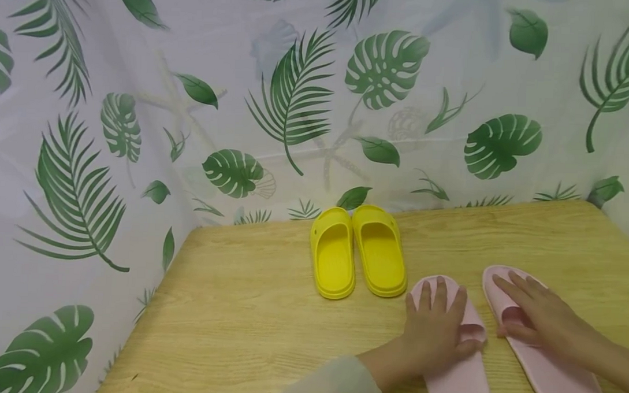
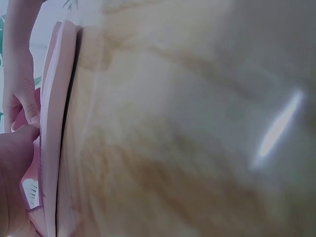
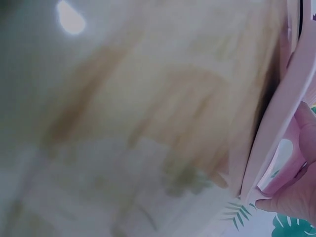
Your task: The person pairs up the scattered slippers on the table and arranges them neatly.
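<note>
Two pale pink slippers lie on the wooden tabletop at the lower right of the head view, toes toward the back. My left hand rests across the strap of the left pink slipper, fingers spread forward over its toe and thumb by the strap's right edge. On the right pink slipper lies my right hand, its extended fingers over the strap and its thumb at the inner side. The left wrist view shows the left slipper's edge side-on; the right slipper's edge appears in the right wrist view.
A pair of yellow slippers stands side by side near the table's back edge, left of the pink pair. Behind and to the left hangs a white cloth printed with green leaves. The wooden tabletop extends to the left.
</note>
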The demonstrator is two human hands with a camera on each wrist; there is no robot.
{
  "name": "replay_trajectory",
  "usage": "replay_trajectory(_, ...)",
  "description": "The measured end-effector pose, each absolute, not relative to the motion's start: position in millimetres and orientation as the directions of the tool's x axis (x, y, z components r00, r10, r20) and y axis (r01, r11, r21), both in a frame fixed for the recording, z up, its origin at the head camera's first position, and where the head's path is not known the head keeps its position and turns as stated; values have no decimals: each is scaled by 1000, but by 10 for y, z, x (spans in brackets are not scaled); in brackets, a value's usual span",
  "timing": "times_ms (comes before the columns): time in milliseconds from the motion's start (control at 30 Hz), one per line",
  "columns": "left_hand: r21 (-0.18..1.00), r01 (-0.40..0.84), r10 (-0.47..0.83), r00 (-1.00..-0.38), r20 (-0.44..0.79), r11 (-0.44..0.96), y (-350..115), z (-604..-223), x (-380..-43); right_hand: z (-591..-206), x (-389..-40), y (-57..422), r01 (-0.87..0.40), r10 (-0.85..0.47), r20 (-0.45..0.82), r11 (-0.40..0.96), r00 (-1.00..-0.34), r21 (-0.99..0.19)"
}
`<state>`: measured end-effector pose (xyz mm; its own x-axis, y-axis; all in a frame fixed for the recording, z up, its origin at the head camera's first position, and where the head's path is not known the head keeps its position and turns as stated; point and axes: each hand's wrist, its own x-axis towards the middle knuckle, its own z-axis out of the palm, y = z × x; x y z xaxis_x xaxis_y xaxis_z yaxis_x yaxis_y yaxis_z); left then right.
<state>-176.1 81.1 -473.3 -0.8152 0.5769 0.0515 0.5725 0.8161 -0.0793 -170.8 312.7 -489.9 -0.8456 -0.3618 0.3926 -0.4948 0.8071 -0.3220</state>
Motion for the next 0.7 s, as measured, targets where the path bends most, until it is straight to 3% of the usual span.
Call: replay_trajectory(700,-89,573,576,-817,21,815,885,-4705,-1828,-4878,-1766,3144,-485,-362,363,804,-858,-344)
